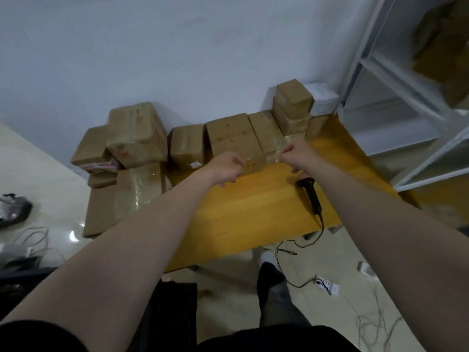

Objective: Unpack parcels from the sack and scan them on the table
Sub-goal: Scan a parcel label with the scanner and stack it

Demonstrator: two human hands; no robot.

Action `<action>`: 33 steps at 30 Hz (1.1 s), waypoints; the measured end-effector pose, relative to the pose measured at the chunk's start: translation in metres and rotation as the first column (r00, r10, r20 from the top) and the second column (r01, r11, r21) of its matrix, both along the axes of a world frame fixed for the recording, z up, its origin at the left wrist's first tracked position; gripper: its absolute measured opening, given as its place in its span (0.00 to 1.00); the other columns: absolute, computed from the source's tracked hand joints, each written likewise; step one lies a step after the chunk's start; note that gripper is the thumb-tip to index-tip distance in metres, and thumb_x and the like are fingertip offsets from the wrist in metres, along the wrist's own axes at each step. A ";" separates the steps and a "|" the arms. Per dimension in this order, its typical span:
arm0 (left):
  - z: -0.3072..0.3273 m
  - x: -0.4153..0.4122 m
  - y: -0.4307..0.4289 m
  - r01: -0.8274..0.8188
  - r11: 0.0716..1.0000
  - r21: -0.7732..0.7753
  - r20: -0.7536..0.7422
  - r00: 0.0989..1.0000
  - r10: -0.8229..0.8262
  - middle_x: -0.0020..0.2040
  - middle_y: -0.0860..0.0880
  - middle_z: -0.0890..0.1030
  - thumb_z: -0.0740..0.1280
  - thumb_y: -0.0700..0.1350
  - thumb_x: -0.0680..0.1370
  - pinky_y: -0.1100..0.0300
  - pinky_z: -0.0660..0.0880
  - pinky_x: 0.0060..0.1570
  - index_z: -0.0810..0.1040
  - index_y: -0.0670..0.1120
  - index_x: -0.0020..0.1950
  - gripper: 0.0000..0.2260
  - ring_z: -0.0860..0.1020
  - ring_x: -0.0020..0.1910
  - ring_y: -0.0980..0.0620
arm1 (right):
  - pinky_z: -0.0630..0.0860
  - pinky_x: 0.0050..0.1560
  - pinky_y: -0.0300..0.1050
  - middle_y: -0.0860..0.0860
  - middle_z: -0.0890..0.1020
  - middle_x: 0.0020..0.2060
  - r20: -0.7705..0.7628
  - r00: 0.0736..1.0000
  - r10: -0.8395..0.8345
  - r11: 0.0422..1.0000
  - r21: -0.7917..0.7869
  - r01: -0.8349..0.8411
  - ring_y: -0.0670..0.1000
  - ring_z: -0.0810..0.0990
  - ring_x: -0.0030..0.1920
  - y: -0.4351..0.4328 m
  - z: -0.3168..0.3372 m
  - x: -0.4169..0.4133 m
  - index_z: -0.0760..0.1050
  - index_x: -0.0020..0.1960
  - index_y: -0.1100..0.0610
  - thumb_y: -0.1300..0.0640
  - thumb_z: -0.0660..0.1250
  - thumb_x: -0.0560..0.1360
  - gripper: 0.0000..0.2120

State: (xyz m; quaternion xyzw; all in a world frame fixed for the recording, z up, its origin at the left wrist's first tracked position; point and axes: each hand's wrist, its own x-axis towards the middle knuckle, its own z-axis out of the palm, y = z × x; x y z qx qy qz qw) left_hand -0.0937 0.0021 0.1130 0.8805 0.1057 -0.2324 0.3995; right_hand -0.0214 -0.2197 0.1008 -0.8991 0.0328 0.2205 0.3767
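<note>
1. Hazard: the scanner point(311, 193) lies on the worktop point(253, 214) just below the right hand point(298, 154). A careless pull-back could knock it. Its cable point(299, 243) trails off the edge near a foot and could likely snag.
2. Hazard: the stack of small boxes point(293, 105) stands hard by the row, so dragging a neighbour could topple it.
3. Hands: the left hand point(227, 168) is curled at the parcel point(232, 138) front and the right hand is beside it. Blur prevents telling whether either grips.
4. Parcel: plain brown cardboard with glossy tape, upright in the back row against the wall.
</note>
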 end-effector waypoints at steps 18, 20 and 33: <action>-0.018 0.281 -0.012 -0.300 0.934 -0.194 -0.153 0.950 0.274 0.54 0.52 0.86 0.68 0.45 0.82 0.50 0.84 0.48 0.83 0.49 0.61 0.09 0.86 0.49 0.51 | 0.60 0.74 0.66 0.57 0.53 0.76 0.003 0.964 -0.265 0.942 -0.214 0.260 0.66 0.55 0.75 0.014 -0.064 0.318 0.56 0.78 0.51 0.51 0.70 0.65 0.44; -0.025 0.295 -0.014 -0.331 0.922 -0.203 -0.175 0.938 0.299 0.55 0.51 0.85 0.69 0.44 0.81 0.49 0.84 0.48 0.83 0.50 0.60 0.09 0.86 0.49 0.51 | 0.59 0.73 0.62 0.58 0.53 0.76 -0.028 0.960 -0.278 0.936 -0.233 0.264 0.65 0.55 0.74 0.012 -0.073 0.326 0.55 0.77 0.51 0.50 0.72 0.66 0.44; -0.057 0.326 -0.015 -0.591 0.722 -0.360 -0.349 0.803 0.483 0.59 0.48 0.84 0.65 0.48 0.83 0.44 0.83 0.53 0.74 0.44 0.70 0.16 0.85 0.53 0.47 | 0.69 0.41 0.43 0.48 0.72 0.59 0.047 0.778 -0.626 0.729 0.390 0.563 0.50 0.76 0.48 0.024 -0.070 0.325 0.64 0.60 0.46 0.38 0.67 0.71 0.24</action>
